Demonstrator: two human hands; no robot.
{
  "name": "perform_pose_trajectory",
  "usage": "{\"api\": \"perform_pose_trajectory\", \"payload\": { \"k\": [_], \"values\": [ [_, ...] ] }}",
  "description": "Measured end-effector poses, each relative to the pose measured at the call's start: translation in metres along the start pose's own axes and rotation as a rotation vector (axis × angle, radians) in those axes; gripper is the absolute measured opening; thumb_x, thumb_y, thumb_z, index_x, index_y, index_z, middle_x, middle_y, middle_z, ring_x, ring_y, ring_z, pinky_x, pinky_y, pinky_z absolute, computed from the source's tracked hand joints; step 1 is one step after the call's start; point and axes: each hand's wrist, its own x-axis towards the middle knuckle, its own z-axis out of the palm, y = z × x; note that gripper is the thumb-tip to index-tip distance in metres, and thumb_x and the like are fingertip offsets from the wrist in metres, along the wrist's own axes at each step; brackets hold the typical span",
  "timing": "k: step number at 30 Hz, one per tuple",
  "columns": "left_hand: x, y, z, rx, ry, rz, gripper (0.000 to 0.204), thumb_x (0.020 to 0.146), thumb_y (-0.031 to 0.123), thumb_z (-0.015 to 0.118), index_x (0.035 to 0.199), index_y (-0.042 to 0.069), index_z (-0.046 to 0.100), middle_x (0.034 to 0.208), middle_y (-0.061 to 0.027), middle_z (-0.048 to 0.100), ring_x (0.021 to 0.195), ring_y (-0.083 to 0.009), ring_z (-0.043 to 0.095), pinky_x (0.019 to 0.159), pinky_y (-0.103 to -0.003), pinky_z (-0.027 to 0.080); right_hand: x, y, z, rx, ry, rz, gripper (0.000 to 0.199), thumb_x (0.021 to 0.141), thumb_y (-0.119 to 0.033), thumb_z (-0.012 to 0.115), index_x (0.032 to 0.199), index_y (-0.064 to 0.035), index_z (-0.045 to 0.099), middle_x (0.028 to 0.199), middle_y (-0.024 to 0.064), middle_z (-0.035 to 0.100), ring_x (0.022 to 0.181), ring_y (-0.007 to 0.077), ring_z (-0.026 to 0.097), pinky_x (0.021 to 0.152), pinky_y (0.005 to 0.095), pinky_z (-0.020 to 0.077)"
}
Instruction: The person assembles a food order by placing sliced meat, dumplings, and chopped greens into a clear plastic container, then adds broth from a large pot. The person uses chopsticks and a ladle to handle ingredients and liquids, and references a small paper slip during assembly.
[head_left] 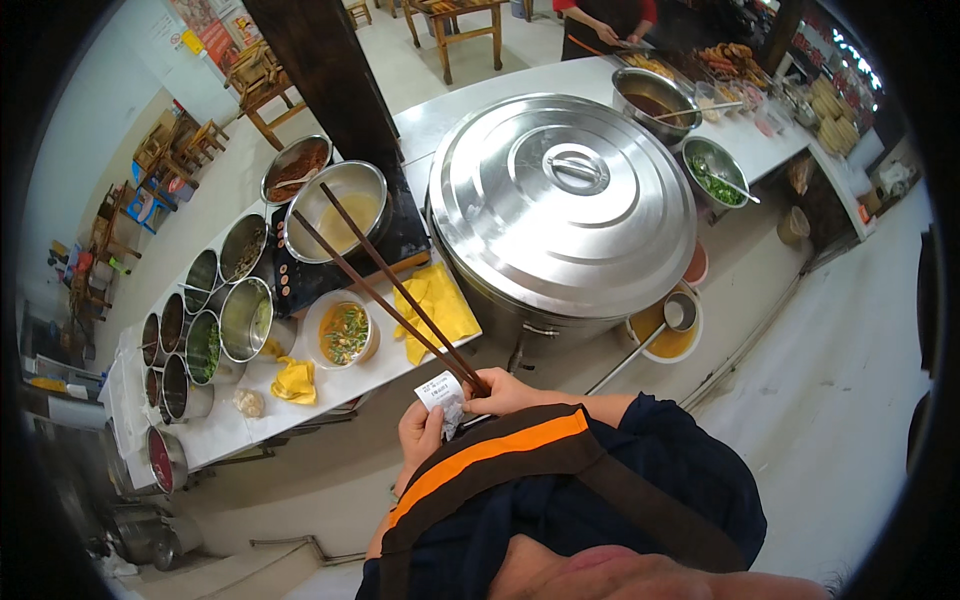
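In front of my chest, my left hand (422,430) pinches a small white printed paper slip (438,389), whose lower part looks crumpled. My right hand (505,393) is closed around a pair of long brown chopsticks (405,289), and its fingertips also touch the slip. The sticks point up and to the left, above the counter. Beyond them stands a bowl (373,345) of orange broth with chopped greens, beside a spread yellow cloth (440,305). Ahead of my right hand is a huge steel pot (500,240) with its lid on.
Steel containers of ingredients (205,348) crowd the counter's left side, near a crumpled yellow cloth (293,382). A ladle (680,312) rests across a white tub (692,345) right of the pot. At the far right, a person in red sleeves (610,25) works beside fried food.
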Motion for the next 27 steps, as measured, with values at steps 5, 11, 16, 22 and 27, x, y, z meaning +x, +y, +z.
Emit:
{"api": "perform_pose_trajectory", "payload": {
  "k": [5, 11, 16, 22, 27],
  "values": [
    [0.007, 0.007, -0.029, 0.079, -0.029, 0.051, 0.021, 0.089, 0.009, 0.054, 0.103, -0.002, 0.063, 0.101, -0.0108, 0.063, 0.094, -0.0185, 0.059, 0.082, -0.031, 0.045, 0.017, -0.004, 0.024, -0.030, -0.009, 0.003, 0.014, 0.076, -0.003, 0.067, 0.081, -0.0044, 0.055, 0.073, -0.0029, 0.052, 0.068, 0.0063, 0.048, 0.061, 0.0224, 0.0399],
    [0.010, 0.006, -0.113, -0.013, -0.104, 0.061, 0.019, 0.090, 0.009, 0.053, 0.104, -0.002, 0.062, 0.101, -0.0088, 0.063, 0.093, -0.0166, 0.059, 0.081, -0.030, 0.045, 0.065, 0.016, 0.083, -0.024, 0.017, 0.012, 0.013, 0.080, -0.004, 0.068, 0.084, -0.0040, 0.056, 0.075, -0.0031, 0.054, 0.069, 0.0054, 0.048, 0.063, 0.0221, 0.0395],
    [0.008, 0.009, -0.215, -0.082, -0.143, 0.076, 0.022, 0.092, 0.010, 0.051, 0.108, -0.004, 0.059, 0.101, -0.0071, 0.063, 0.090, -0.0130, 0.058, 0.080, -0.028, 0.046, 0.121, 0.039, 0.166, -0.021, 0.061, 0.105, 0.016, 0.079, -0.005, 0.070, 0.088, -0.0048, 0.056, 0.075, -0.0038, 0.054, 0.070, 0.0043, 0.049, 0.060, 0.0211, 0.0384],
    [0.001, 0.007, -0.292, -0.328, -0.236, -0.064, 0.024, 0.091, 0.013, 0.054, 0.110, -0.002, 0.058, 0.102, -0.0065, 0.063, 0.089, -0.0131, 0.058, 0.079, -0.028, 0.046, 0.155, 0.056, 0.235, -0.121, 0.163, 0.066, 0.017, 0.078, -0.005, 0.070, 0.085, -0.0045, 0.055, 0.075, -0.0055, 0.052, 0.070, 0.0030, 0.047, 0.060, 0.0206, 0.0384],
    [0.004, 0.012, -0.303, -0.391, -0.439, -0.190, 0.029, 0.089, 0.014, 0.059, 0.114, 0.000, 0.055, 0.105, -0.0050, 0.061, 0.094, -0.0126, 0.057, 0.082, -0.027, 0.045, 0.148, 0.052, 0.254, -0.127, 0.217, 0.061, 0.013, 0.080, -0.008, 0.068, 0.082, -0.0042, 0.056, 0.073, -0.0029, 0.055, 0.068, 0.0051, 0.050, 0.060, 0.0217, 0.0395]
  ]
}}
